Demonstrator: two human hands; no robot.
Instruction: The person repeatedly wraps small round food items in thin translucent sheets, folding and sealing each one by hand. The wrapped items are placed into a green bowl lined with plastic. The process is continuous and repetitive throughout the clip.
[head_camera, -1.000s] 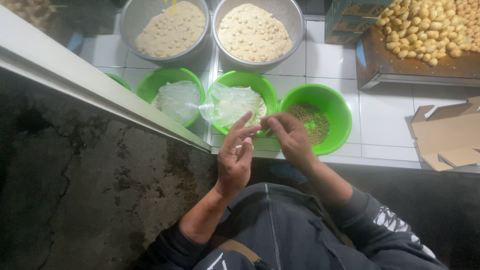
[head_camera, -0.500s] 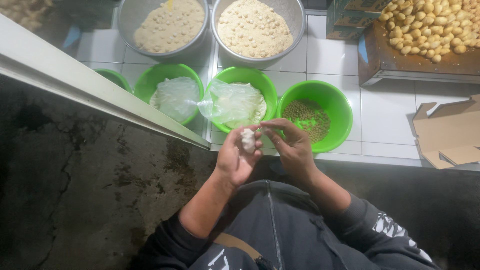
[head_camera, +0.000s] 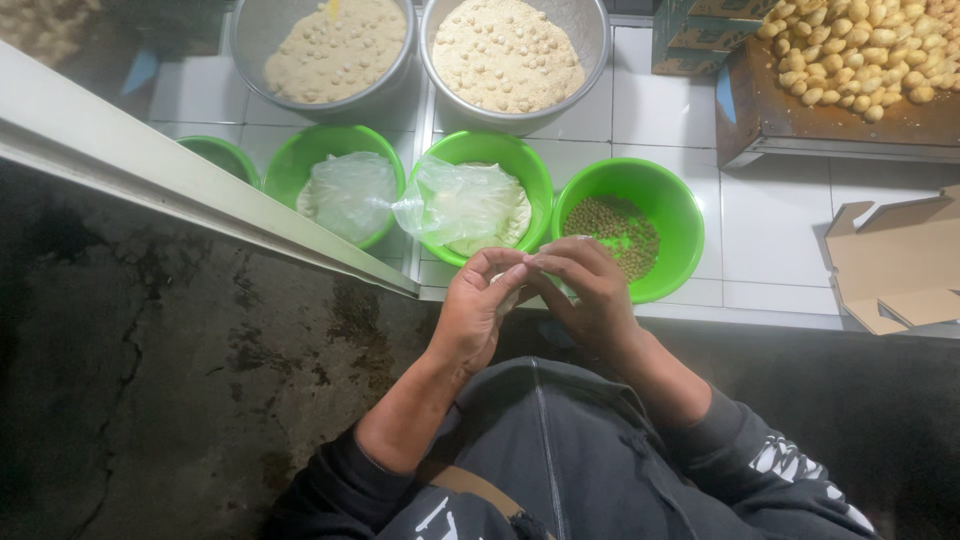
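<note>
**Dough piece being closed between both hands**

Both grips are being pressed together around one small pale dough piece (head_camera: 508, 290), which is being held above the lap, just in front of the green bowls. Left hand (head_camera: 478, 312) is cupped under it, fingers curled up; right hand (head_camera: 590, 295) is being laid against it from the other side, fingertips pinching at the top. Half a second ago the piece was being shown open in the left palm; now it is being almost fully covered, so the folding is judged to be nearing its end.

On the tiled floor, a green bowl of brownish filling (head_camera: 628, 228) is being kept nearest the right hand. A middle green bowl (head_camera: 484, 200) and another green bowl (head_camera: 340, 190) are each being covered by clear plastic. Two metal basins of crumbs (head_camera: 515, 50) are standing beyond, and a tray of finished balls (head_camera: 860, 60) at top right.
</note>
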